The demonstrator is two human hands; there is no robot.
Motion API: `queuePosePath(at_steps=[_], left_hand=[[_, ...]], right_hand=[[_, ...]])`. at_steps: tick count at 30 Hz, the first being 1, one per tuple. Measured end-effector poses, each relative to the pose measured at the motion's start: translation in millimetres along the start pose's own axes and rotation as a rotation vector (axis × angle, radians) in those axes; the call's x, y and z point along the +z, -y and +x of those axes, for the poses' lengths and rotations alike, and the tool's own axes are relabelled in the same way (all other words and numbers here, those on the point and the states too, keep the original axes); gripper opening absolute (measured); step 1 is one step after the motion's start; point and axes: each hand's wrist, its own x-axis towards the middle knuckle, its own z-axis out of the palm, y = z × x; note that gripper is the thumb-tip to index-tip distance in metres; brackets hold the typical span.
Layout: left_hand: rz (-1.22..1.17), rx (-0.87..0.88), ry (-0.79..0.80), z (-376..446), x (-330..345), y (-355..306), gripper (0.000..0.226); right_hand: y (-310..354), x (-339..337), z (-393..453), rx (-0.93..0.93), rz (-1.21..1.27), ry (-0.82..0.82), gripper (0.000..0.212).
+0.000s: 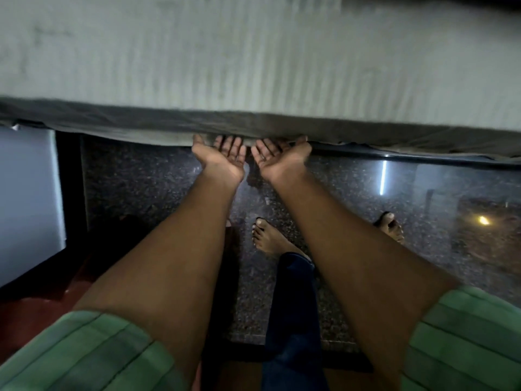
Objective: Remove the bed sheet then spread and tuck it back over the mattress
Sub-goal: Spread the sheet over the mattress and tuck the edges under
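At the near bed edge, left hand and right hand palms-up, fingers spread, tips under the sheet's hanging hem; hem runs left-right just above both; mattress beneath sheet.

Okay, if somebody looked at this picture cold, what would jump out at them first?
Probably the two bare forearms reaching up the middle, with the left hand and right hand palm-up, side by side, fingertips at the lower edge of the bed sheet. That pale sheet fills the whole upper part of the view. Below it, the dark speckled floor shines with light reflections at right, and a bare foot stands between the arms.
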Motion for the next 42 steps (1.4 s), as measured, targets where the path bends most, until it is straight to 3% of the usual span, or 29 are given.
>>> queuePosePath(at_steps=[8,12,18,22,25,28,33,38,42], left_hand=[[0.027,0.016,0.058,23,-38,-83,0.090],[-0.048,0.004,0.042,37,-36,-97,0.095],[-0.170,0.043,0.012,32,-15,-93,0.075],[-0.118,0.031,0.028,35,-29,-103,0.085],[0.000,-0.011,0.044,35,-46,-103,0.078],[0.083,-0.051,0.010,26,-53,-103,0.064],[0.145,-0.003,-0.083,17,-62,-126,0.063],[0.105,0.036,-0.128,35,-79,-155,0.063],[0.028,0.061,-0.006,46,-83,-176,0.068]], right_hand=[[-35,17,21,-0.031,0.113,0.026,0.094],[-30,31,28,-0.046,0.095,-0.063,0.099],[-27,49,34,-0.105,0.217,-0.096,0.097],[-36,35,35,-0.029,0.114,0.009,0.097],[-49,16,25,0.000,-0.047,0.054,0.092],[-63,7,11,-0.018,-0.071,-0.006,0.089],[-103,43,6,0.067,-0.189,0.006,0.086],[-140,76,28,0.090,-0.166,0.006,0.095],[-156,84,40,0.043,-0.064,0.013,0.100]])
